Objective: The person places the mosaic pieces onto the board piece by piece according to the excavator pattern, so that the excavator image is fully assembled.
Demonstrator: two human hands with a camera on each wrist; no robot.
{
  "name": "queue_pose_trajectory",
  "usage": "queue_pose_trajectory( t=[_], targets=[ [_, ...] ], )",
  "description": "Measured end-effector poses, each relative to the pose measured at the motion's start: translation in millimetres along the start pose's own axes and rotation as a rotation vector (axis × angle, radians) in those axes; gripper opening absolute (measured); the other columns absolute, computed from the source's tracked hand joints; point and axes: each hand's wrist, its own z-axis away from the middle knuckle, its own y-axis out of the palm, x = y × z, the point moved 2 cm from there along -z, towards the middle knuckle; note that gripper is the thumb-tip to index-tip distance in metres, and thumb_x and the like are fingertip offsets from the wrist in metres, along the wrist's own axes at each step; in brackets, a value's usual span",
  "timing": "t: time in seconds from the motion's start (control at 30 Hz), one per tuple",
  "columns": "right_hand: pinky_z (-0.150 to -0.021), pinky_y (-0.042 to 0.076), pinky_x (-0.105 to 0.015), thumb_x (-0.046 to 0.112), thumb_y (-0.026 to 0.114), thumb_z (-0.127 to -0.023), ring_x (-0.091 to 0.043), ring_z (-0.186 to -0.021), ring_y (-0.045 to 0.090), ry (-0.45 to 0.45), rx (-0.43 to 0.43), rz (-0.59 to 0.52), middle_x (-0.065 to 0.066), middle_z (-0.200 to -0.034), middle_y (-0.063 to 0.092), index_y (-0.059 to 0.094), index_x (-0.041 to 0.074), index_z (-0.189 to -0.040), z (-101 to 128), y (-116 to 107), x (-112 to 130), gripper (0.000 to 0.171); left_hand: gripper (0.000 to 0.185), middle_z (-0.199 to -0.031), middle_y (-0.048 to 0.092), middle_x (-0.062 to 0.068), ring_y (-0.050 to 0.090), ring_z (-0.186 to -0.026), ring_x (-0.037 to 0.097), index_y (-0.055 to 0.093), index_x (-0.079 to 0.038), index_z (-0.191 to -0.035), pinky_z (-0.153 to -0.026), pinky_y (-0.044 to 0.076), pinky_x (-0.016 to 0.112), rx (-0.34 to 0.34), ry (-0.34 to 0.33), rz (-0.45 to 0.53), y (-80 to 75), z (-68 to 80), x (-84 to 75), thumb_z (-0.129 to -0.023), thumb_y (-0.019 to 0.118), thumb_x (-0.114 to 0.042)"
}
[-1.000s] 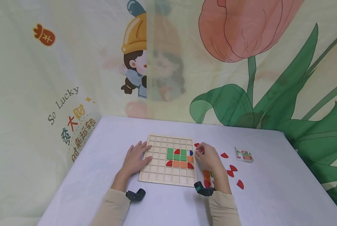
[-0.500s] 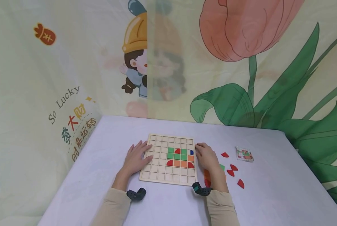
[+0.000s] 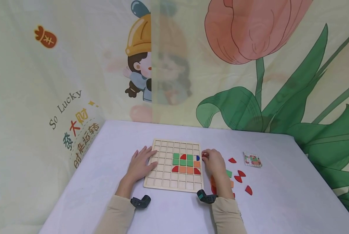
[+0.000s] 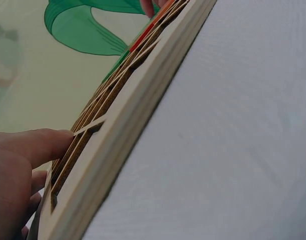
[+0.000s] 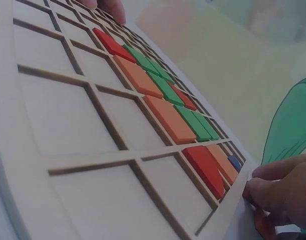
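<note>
You are working with a square wooden grid board (image 3: 165, 172) that is lying flat on the table, its shallow cells divided by thin wooden ribs. Most cells are sitting bare. Flat coloured tiles are filling a cluster right of centre: green squares (image 3: 183, 159) in the upper rows, orange squares (image 3: 186, 169) below them, red quarter-round pieces (image 3: 175, 169) at the corners of the cluster, and one blue piece (image 3: 198, 158) against the right frame. A small red piece (image 3: 204, 157) is sitting pinched at your right fingertips, just beside the board's right edge and level with the blue piece; its shape is too small to tell.
</note>
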Motion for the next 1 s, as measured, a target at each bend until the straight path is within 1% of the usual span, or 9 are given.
queue_pose_trajectory(
  t=[0.1, 0.17, 0.3, 0.53, 0.63, 0.77, 0.9, 1.0],
  targets=[
    [-0.089, 0.053, -0.041, 0.018, 0.066, -0.089, -0.023, -0.098, 0.053, -0.011, 0.024, 0.027, -0.011, -0.107, 0.059, 0.064, 0.012, -0.122, 0.9, -0.7, 0.7, 0.033, 0.055, -0.152, 0.038, 0.009, 0.022, -0.146, 0.029, 0.051, -0.015, -0.138, -0.119, 0.008, 0.054, 0.002, -0.001, 0.004, 0.1, -0.1, -0.2, -0.088, 0.059, -0.039],
    [-0.088, 0.053, -0.042, 0.018, 0.066, -0.089, -0.023, -0.099, 0.053, -0.004, 0.039, 0.027, -0.011, -0.108, 0.058, 0.064, 0.012, -0.122, 1.5, -2.1, 0.2, 0.034, 0.055, -0.152, 0.038, 0.010, 0.022, -0.146, 0.030, 0.051, -0.014, -0.137, -0.119, 0.008, 0.054, 0.003, 0.000, 0.004, 0.3, -0.4, -0.3, -0.089, 0.059, -0.039],
    [-0.086, 0.054, -0.041, 0.018, 0.068, -0.087, -0.024, -0.098, 0.053, 0.025, 0.063, -0.009, -0.011, -0.105, 0.058, 0.065, 0.010, -0.115, 2.3, -5.9, -0.9, 0.029, 0.056, -0.152, 0.038, 0.010, 0.022, -0.146, 0.030, 0.050, -0.014, -0.138, -0.119, 0.008, 0.054, 0.006, 0.002, -0.002, -0.1, -0.9, -0.5, -0.089, 0.059, -0.040],
    [-0.074, 0.055, -0.032, 0.020, 0.073, -0.083, -0.022, -0.089, 0.052, 0.071, 0.101, -0.052, -0.011, -0.094, 0.056, 0.062, 0.008, -0.100, 1.8, -11.2, -2.8, 0.023, 0.056, -0.152, 0.037, 0.011, 0.021, -0.146, 0.030, 0.050, -0.013, -0.138, -0.119, 0.008, 0.053, 0.001, -0.006, 0.009, -2.3, -1.0, -0.9, -0.089, 0.059, -0.039],
    [-0.070, 0.054, -0.028, 0.020, 0.073, -0.083, -0.021, -0.086, 0.053, 0.082, 0.126, -0.060, -0.009, -0.090, 0.058, 0.061, 0.009, -0.096, 2.9, -11.8, -3.4, 0.021, 0.056, -0.152, 0.037, 0.011, 0.021, -0.146, 0.031, 0.050, -0.013, -0.138, -0.119, 0.008, 0.054, 0.006, -0.007, 0.008, -2.2, -0.6, -0.6, -0.089, 0.059, -0.039],
    [-0.067, 0.053, -0.026, 0.020, 0.074, -0.083, -0.020, -0.083, 0.053, 0.086, 0.148, -0.052, -0.007, -0.086, 0.060, 0.065, 0.011, -0.093, 5.3, -14.1, -4.3, 0.017, 0.055, -0.152, 0.036, 0.010, 0.021, -0.146, 0.030, 0.050, -0.014, -0.138, -0.119, 0.007, 0.053, 0.013, -0.006, 0.011, -1.7, -0.2, 0.1, -0.090, 0.059, -0.039],
    [-0.063, 0.052, -0.025, 0.018, 0.072, -0.084, -0.019, -0.082, 0.053, 0.065, 0.165, -0.062, -0.007, -0.085, 0.060, 0.070, 0.011, -0.094, 7.4, -18.9, -4.9, 0.013, 0.055, -0.152, 0.036, 0.010, 0.020, -0.146, 0.030, 0.050, -0.014, -0.138, -0.119, 0.007, 0.053, 0.014, -0.002, 0.013, -1.0, -0.5, 0.6, -0.090, 0.059, -0.039],
    [-0.068, 0.054, -0.027, 0.019, 0.069, -0.087, -0.020, -0.086, 0.053, 0.040, 0.200, -0.090, -0.007, -0.093, 0.062, 0.072, 0.011, -0.102, 7.3, -21.9, -7.6, 0.017, 0.055, -0.152, 0.036, 0.010, 0.021, -0.146, 0.031, 0.050, -0.014, -0.138, -0.119, 0.007, 0.053, 0.011, 0.003, 0.014, -0.8, -0.6, 0.5, -0.089, 0.059, -0.039]
  ],
)
